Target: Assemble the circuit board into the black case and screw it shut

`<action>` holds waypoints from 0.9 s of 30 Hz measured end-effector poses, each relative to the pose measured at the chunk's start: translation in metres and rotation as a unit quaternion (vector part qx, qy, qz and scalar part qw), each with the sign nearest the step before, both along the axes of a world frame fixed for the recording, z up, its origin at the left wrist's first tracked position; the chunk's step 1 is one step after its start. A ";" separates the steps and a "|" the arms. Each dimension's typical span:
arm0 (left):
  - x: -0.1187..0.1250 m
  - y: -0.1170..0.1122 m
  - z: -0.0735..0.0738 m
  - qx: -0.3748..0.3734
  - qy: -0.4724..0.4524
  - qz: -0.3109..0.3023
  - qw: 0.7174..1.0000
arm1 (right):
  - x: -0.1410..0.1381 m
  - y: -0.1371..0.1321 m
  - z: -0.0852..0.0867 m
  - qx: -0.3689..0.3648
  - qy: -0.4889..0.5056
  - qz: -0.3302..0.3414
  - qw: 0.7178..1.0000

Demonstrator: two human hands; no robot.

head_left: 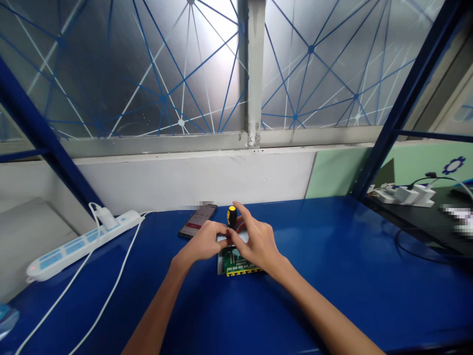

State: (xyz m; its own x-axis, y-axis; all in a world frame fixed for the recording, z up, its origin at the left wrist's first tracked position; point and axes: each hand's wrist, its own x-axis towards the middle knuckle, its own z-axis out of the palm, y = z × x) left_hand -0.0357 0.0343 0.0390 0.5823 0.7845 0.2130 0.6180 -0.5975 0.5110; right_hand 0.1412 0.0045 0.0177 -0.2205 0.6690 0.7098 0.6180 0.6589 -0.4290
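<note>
A small screwdriver [231,216] with a black and yellow handle stands upright over a green circuit board [236,259]. My right hand [260,241] is around the handle from the right, its index finger raised beside the top and its thumb low near the shaft. From the left, my left hand [209,240] closes its fingertips at the foot of the screwdriver. What those fingertips pinch is hidden, as is the screwdriver's tip. A yellow strip with notches runs along the board's near edge, and a pale grey surface shows under its left side.
A phone [197,220] with its screen lit lies behind my left hand on the blue table [332,286]. To the left lies a white power strip [84,245], with white cables trailing forward. Blue frame posts flank the table; a black side table [439,227] holds plugs and cables.
</note>
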 end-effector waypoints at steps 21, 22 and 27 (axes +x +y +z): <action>-0.002 -0.002 0.003 -0.044 0.010 -0.019 0.999 | 0.002 0.000 0.002 0.010 -0.022 0.029 0.999; -0.002 -0.002 0.002 -0.044 0.007 -0.021 0.999 | 0.002 0.000 0.001 0.008 -0.024 0.030 0.999; -0.002 0.001 -0.004 -0.011 0.008 -0.001 1.000 | 0.002 0.000 0.001 0.003 -0.035 0.020 0.999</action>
State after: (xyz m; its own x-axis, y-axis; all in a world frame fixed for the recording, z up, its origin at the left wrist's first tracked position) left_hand -0.0374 0.0358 0.0353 0.5866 0.7883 0.1855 0.6258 -0.5867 0.5140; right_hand 0.1428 0.0048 0.0187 -0.2971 0.6540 0.6957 0.6191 0.6866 -0.3811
